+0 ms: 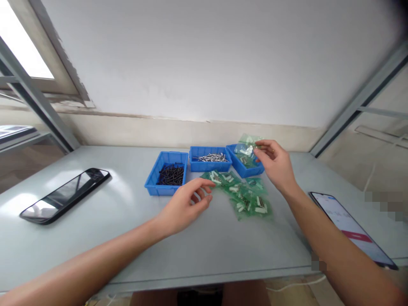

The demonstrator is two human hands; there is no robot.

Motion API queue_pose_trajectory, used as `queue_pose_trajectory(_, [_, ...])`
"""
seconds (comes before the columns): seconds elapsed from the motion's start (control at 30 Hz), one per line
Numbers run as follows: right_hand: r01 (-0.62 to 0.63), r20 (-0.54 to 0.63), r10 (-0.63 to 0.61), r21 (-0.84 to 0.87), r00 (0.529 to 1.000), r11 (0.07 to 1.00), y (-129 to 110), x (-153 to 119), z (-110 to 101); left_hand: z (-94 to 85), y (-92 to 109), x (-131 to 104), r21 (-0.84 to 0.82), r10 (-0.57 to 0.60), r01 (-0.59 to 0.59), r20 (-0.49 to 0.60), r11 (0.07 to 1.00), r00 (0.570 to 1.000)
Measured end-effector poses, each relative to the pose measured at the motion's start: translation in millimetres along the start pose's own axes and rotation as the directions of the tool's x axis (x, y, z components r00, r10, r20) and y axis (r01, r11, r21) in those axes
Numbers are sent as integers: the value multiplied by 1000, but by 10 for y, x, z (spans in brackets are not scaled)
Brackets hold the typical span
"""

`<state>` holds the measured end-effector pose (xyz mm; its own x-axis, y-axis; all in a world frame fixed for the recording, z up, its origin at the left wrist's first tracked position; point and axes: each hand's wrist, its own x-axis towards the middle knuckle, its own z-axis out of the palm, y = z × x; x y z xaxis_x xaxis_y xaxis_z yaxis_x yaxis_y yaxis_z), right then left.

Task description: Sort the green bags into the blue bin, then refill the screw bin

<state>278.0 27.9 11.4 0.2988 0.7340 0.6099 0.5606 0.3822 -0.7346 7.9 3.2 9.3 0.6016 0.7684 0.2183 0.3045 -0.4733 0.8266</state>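
Note:
My right hand pinches the edge of a small clear green plastic bag with pale and metal pieces in it. The bag hangs over the right blue bin, where more green bags show. My left hand is above the table with its fingers loosely bent and apart, holding nothing. Its index fingertip is by the left edge of a pile of green bags; whether it touches them I cannot tell. White plugs and screws show through these bags.
A blue bin of black screws stands left of a blue bin of silver screws or nails. A dark phone-like device lies on the left and a lit phone on the right. Metal posts and a wall bound the table.

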Motion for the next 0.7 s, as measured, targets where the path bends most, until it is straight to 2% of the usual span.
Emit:
queue_pose_trajectory(0.07, [-15, -7, 14, -157, 1000, 988, 150, 59, -39, 5, -4, -3, 30, 5, -5, 14, 1000, 1000])
queue_pose_trajectory(0.17, [-30, 55, 55, -386, 997, 922, 333, 106, -81, 8, -14, -4, 66, 17, -19, 26, 998, 1000])
queue_pose_trajectory(0.23, [12, 52, 13, -468, 999, 884, 392, 117, -92, 8, -14, -4, 84, 25, -28, 38, 996, 999])
queue_pose_trajectory(0.33, [96, 52, -82, -455, 995, 885, 353, 99, -70, 8, -4, -9, 112, 31, -37, 58, 993, 998])
queue_pose_trajectory(0.43, [174, 145, -127, -377, 981, 910, 201, 25, 8, 12, -2, -20, 147, 42, -55, 93, 988, 995])
queue_pose_trajectory(0.53, [294, 346, -178, -321, 921, 900, 37, -97, 115, 21, -22, -34, 186, 61, -85, 130, 979, 990])
queue_pose_trajectory(0.63, [395, 544, -218, -232, 810, 889, -65, -218, 202, 33, -47, -47, 216, 91, -123, 153, 969, 984])
queue_pose_trajectory(0.7, [416, 627, -216, -190, 748, 889, -95, -271, 233, 38, -58, -55, 234, 105, -144, 169, 961, 980])
